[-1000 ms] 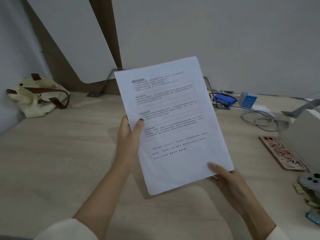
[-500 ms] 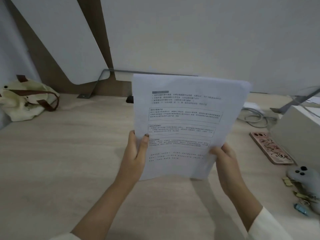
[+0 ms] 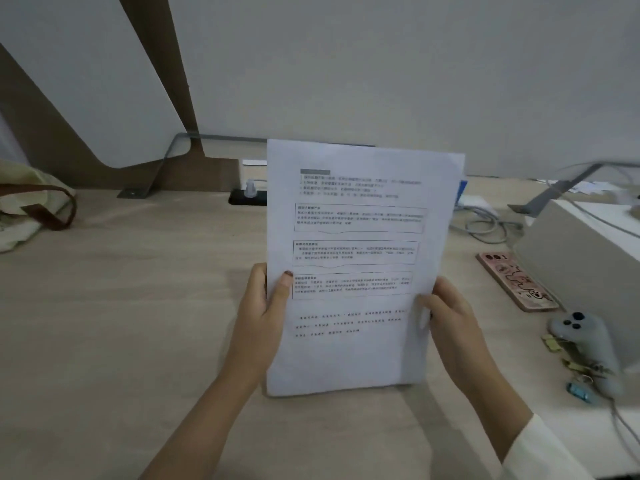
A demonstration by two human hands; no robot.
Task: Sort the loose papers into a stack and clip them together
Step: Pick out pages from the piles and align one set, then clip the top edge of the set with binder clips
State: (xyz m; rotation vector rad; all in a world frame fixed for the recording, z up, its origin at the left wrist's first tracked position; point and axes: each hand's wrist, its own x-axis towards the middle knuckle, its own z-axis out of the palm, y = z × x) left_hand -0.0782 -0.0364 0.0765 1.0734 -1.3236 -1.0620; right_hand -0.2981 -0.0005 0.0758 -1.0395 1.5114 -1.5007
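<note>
A stack of white printed papers stands upright in front of me, its bottom edge down on the wooden desk. My left hand grips the stack's left edge, thumb on the front page. My right hand holds the right edge, thumb on the front, slightly blurred. Several small binder clips, gold and one blue, lie at the right of the desk, apart from both hands.
A pink-cased phone lies right of the papers, beside a grey box. A pale blue phone lies by the clips. Grey cables, a black power strip and a cream bag sit along the back.
The papers went from tilted and held in the air to upright, then lower, with the bottom edge on the desk. My right hand moved from the bottom corner to the right edge.
</note>
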